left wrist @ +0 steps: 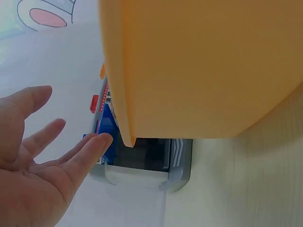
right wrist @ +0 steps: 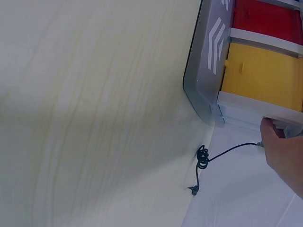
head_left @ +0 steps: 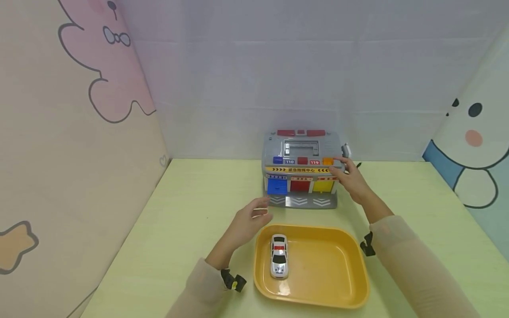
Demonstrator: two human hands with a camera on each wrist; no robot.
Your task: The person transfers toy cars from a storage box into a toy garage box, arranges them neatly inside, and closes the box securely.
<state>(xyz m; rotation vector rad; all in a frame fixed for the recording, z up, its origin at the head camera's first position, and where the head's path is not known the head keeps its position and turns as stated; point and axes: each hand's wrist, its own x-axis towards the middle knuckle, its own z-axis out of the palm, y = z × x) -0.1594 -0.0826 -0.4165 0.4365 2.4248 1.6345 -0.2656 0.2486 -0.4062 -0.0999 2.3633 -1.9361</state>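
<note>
A grey toy garage [head_left: 292,148] stands at the back of the table, with blue, red and yellow doors across its front. My right hand [head_left: 354,181] grips the right end of its roof, close to the orange button [head_left: 328,161]. Below that hand, the yellow door [right wrist: 262,75] is closed. The blue door [left wrist: 110,135] is swung outward, showing a dark bay behind it. Beside that door is my left hand [head_left: 246,223], fingers loosely extended and holding nothing. A white toy police car [head_left: 279,260] lies in the yellow tray [head_left: 359,282].
The tray stands in front of the garage, between the forearms. In the right wrist view a coiled black cord [right wrist: 202,158] lies by the garage's right side. A white wall [head_left: 222,88] rises behind the table, and printed panels flank it.
</note>
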